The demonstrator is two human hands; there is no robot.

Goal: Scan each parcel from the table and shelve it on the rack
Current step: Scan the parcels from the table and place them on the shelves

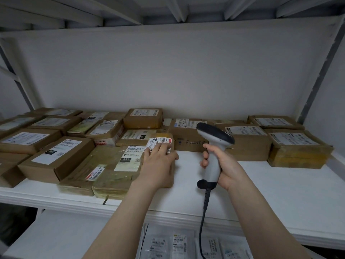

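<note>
Head view: left hand (158, 163) flat on parcel (170, 177), label (160, 142) half hidden; right hand (222, 165) fingers clamped round scanner (214, 135).

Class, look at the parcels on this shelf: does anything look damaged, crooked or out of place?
Yes: one box left of centre, mid-shelf, wears a crumpled, partly peeling label; its neighbours' labels lie flat. Nothing else stands out.

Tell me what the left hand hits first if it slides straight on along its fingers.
The left hand lies flat on a parcel; past its label, it would probably meet the brown box behind, though depth is unclear.
</note>
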